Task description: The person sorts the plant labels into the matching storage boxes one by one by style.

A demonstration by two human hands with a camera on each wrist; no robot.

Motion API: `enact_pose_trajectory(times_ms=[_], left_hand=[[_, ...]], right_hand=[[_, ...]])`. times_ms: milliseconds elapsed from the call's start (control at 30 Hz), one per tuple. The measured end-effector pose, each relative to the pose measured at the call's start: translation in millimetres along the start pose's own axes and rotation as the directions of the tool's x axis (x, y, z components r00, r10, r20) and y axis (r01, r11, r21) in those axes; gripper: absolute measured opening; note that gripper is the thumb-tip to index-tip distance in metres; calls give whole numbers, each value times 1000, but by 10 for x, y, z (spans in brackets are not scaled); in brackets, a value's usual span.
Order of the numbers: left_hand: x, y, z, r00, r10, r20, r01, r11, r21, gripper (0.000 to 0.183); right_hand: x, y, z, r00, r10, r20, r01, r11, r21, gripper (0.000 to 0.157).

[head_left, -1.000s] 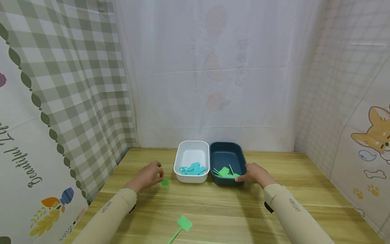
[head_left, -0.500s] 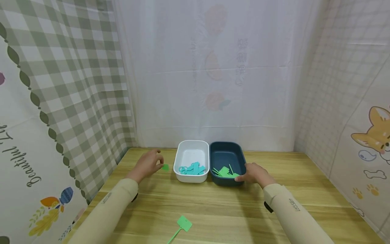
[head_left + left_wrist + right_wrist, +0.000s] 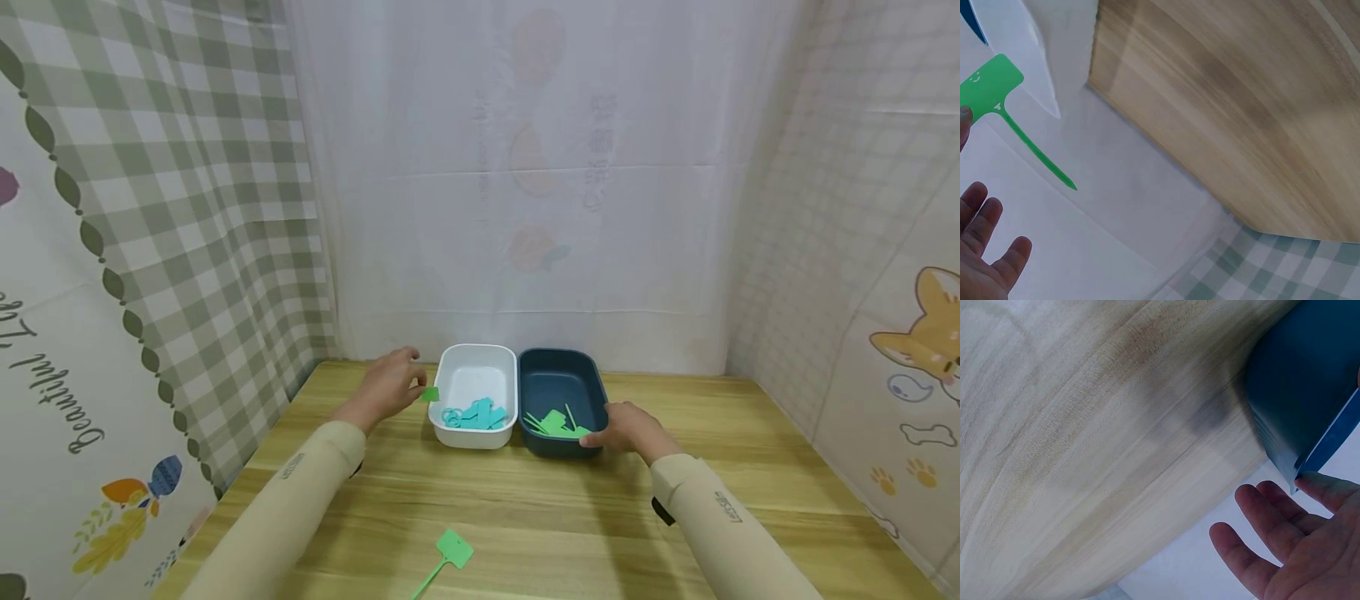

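My left hand (image 3: 384,390) pinches a green plant label (image 3: 999,78) just left of the white bin (image 3: 471,440). The label has a broad head with small cut-out marks and a thin pointed stake; my other fingers are spread apart from it. My right hand (image 3: 628,427) holds the near right corner of the dark blue bin (image 3: 564,447), thumb on the front rim and a finger at the side rim (image 3: 1297,472). Several green labels (image 3: 555,423) lie inside that bin. Teal pieces (image 3: 480,414), some ring-shaped, are heaped in the white bin.
Another green plant label (image 3: 454,548) lies on the wooden table (image 3: 540,517) near the front edge. The two bins stand side by side at the back, before a white curtain (image 3: 450,208). A checked cloth (image 3: 247,208) hangs on the left.
My left hand has moved back and then right with the green plant label, up to the white bin's left rim. The right hand has stayed at the dark blue bin.
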State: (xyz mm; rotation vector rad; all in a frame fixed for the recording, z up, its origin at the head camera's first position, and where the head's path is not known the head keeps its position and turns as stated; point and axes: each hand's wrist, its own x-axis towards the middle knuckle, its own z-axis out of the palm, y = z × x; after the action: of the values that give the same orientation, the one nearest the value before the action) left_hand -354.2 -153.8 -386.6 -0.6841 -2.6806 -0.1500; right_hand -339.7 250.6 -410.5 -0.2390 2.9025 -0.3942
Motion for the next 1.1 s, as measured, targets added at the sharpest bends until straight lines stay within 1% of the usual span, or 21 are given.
enact_pose_trajectory(times_ms=[233, 433, 567, 900, 1100], left_hand=[[148, 147, -5, 1000, 27, 14, -27, 1000, 15, 5], [253, 347, -52, 998, 62, 24, -63, 998, 7, 6], [324, 473, -58, 996, 77, 35, -77, 997, 3, 5], [519, 770, 18, 993, 72, 98, -72, 997, -7, 6], [617, 940, 79, 989, 113, 92, -114, 993, 9, 6]], right_hand=[[7, 21, 10, 1000, -3, 7, 3, 1000, -10, 93], [-2, 12, 5, 1000, -5, 2, 5, 1000, -10, 92], [-5, 6, 4, 1000, -10, -2, 10, 1000, -12, 92], [5, 14, 9, 1000, -21, -5, 21, 1000, -16, 91], [3, 14, 11, 1000, -17, -5, 17, 1000, -10, 92]])
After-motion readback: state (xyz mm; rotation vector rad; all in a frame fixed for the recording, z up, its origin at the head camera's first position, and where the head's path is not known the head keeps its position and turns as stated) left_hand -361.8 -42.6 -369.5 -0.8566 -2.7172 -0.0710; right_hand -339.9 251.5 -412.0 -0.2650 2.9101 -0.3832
